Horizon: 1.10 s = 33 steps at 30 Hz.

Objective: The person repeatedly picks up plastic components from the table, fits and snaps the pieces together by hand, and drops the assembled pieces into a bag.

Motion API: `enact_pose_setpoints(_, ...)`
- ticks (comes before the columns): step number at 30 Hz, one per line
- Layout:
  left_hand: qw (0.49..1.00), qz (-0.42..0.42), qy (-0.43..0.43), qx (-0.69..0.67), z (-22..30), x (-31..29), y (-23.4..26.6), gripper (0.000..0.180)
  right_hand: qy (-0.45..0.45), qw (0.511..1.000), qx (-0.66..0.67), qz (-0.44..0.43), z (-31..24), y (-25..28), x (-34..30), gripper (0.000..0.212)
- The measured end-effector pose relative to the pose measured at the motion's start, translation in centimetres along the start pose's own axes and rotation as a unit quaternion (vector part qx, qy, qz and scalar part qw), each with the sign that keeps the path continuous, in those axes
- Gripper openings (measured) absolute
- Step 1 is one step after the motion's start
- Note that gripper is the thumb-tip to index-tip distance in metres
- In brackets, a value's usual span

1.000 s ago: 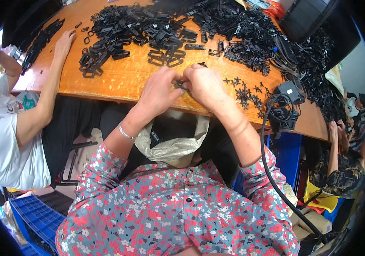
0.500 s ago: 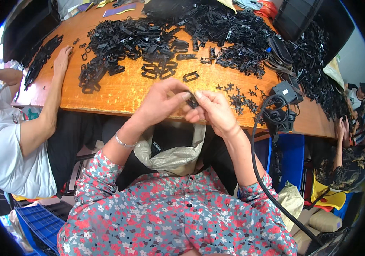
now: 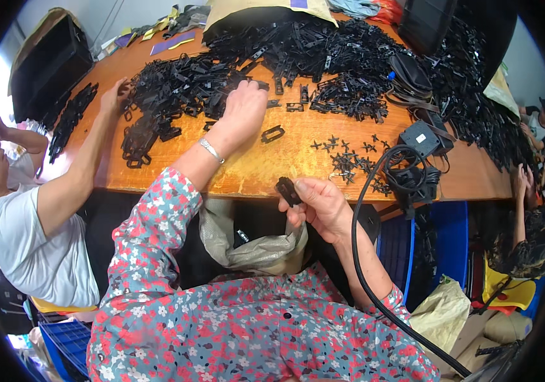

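Observation:
Near the table's front edge, my right hand (image 3: 323, 205) pinches a small black plastic part (image 3: 288, 191) between thumb and fingers. The part is oblong and is held above a pale woven sack (image 3: 263, 243). My left hand (image 3: 245, 107) reaches over the table to the near edge of a heap of black plastic parts (image 3: 177, 86). Its fingers are curled together, with the tips hidden among the parts, so what they hold cannot be made out. One flat black oblong frame (image 3: 273, 134) lies alone on the wood between my hands.
Small black cross-shaped pieces (image 3: 352, 159) lie to the right on the wooden table (image 3: 234, 169). A black power adapter (image 3: 422, 137) with coiled cable sits beside them. Its cable runs across my right forearm. A co-worker's arm (image 3: 87, 149) reaches in from the left. Blue crates (image 3: 447, 239) stand below.
My left hand has left my right and moved forward to the heap. My right hand keeps the black part and is a little lower. The co-worker's hand at left has moved to the heap.

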<state>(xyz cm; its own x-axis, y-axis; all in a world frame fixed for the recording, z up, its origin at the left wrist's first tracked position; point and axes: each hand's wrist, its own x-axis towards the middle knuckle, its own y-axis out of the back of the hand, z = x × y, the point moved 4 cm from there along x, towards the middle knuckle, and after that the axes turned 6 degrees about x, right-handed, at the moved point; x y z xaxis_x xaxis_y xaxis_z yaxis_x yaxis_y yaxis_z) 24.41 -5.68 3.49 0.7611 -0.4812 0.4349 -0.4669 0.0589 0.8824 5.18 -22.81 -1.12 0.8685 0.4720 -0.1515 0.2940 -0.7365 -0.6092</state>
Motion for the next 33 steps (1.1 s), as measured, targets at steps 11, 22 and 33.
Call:
enact_pose_setpoints(11, 0.995, 0.047, -0.013, -0.088, 1.0, -0.5, 2.5, 0.013, 0.015, 1.0, 0.01, 0.014, -0.2, -0.2, -0.4, 0.035)
enact_pose_setpoints(22, 0.83, -0.128, 0.113, -0.531, 4.0, -12.2, 9.0, 0.029, 0.102, 0.994, 0.038, 0.007, -0.4, -2.5, 1.1, 0.04)
enact_pose_setpoints(33, 0.585, -0.011, 0.265, -0.767, 3.0, -16.9, 6.0, 0.027, 0.057, 0.99, 0.13, 0.015, 1.3, -3.5, 1.5, 0.035)
